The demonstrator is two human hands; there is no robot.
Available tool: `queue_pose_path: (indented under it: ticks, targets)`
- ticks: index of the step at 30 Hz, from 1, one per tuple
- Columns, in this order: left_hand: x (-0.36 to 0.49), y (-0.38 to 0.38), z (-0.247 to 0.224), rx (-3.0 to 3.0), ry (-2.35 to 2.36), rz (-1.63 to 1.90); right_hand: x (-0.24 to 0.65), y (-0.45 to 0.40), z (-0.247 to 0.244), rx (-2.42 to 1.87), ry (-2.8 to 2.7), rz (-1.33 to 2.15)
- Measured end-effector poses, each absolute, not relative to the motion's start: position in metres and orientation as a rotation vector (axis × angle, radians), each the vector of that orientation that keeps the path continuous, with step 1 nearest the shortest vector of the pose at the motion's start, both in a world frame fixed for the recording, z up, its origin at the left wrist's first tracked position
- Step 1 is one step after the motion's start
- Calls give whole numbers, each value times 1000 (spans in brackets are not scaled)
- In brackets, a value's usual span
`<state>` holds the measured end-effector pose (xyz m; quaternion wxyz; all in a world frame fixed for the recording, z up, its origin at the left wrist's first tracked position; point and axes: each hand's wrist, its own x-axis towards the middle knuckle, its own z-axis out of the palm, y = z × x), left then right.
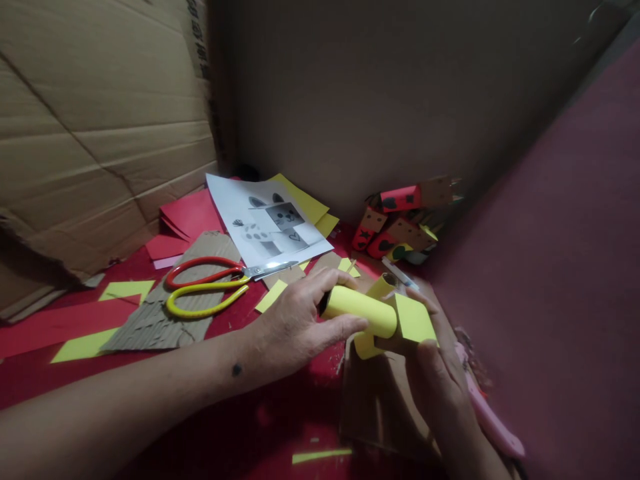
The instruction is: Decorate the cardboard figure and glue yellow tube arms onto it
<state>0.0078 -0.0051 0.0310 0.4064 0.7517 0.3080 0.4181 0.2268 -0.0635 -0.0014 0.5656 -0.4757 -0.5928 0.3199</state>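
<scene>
My left hand (305,320) is closed round the open end of a tube covered in yellow paper (363,311). At the tube's other end is a small cardboard box with a yellow paper face (416,319), which my right hand (440,360) grips between thumb and fingers. Whether tube and box are glued or only touching, I cannot tell. Another yellow tube (384,287) shows behind, and a yellow piece (367,347) pokes out below. Underneath lies a flat piece of brown cardboard (365,407).
Scissors with red and yellow handles (207,287) rest on corrugated cardboard (145,327). Behind them lies a printed sheet with an animal face (270,220). Red and brown decorated pieces (400,220) are piled against the wall. A pink tool (493,417) lies at right; a large carton (105,120) stands left.
</scene>
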Motion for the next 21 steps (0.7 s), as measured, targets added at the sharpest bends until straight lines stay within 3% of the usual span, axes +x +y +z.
queue_pose_path:
  ticks: [21]
  targets:
    - [14, -13, 19, 1990, 707, 1122, 204, -63, -3, -1041, -1190, 693]
